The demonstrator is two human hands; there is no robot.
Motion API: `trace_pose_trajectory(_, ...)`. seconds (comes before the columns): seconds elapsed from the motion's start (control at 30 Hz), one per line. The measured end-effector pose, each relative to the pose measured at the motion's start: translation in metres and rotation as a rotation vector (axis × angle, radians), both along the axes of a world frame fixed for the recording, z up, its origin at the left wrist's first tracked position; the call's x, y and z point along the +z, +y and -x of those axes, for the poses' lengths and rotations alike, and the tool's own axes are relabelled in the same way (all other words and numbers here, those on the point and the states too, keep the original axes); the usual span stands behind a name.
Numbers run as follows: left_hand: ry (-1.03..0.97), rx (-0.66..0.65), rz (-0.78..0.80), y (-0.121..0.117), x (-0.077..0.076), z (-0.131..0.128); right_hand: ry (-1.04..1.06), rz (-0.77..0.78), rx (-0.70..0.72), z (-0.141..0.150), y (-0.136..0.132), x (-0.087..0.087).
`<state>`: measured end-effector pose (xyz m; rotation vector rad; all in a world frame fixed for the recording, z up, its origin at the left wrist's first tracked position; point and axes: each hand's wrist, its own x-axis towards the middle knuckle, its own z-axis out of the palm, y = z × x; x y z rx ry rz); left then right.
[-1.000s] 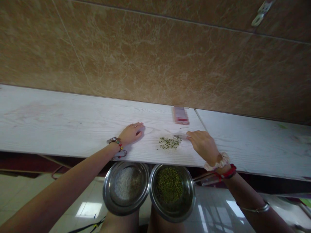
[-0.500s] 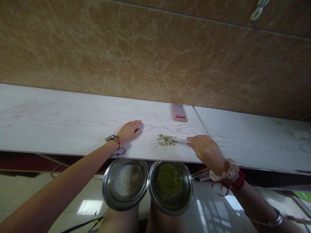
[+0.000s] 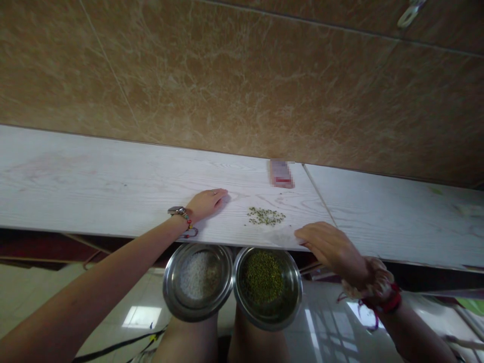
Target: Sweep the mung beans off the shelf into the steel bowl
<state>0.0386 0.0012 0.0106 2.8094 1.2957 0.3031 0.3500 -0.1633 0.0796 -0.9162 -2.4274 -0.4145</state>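
We rest left hand (image 3: 207, 203) on table (image 3: 113, 194), fingers stretched out. Our right hand (image 3: 328, 243) pinches see-through piece (image 3: 278, 235) beside green beans (image 3: 265, 217). Two bowls (image 3: 291, 302) below table edge.

"Can we read any lettering here?"
"None that we can make out. The flat item (image 3: 280, 170) at the far edge of the surface (image 3: 94, 186) is pixelated; we see a red strip (image 3: 283, 180) on it."
"And the watch (image 3: 177, 210) on the left?"
"Too small for us to read."
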Motion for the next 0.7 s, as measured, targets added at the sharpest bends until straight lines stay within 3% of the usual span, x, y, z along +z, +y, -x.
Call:
trace_pose_trajectory(0.27,-0.047,0.007,0.006,0.003,-0.002,0.000,-0.106,-0.044,0.069,0.005,0.015,-0.016)
trace_pose_trajectory(0.5,-0.106,0.286,-0.047,0.002,0.000,0.001,-0.111,-0.122,0.073,0.022,0.059,-0.030)
trace_pose_trajectory(0.7,-0.121,0.318,0.001,0.000,0.003,0.001,-0.125,-0.064,0.013,0.037,0.093,-0.038)
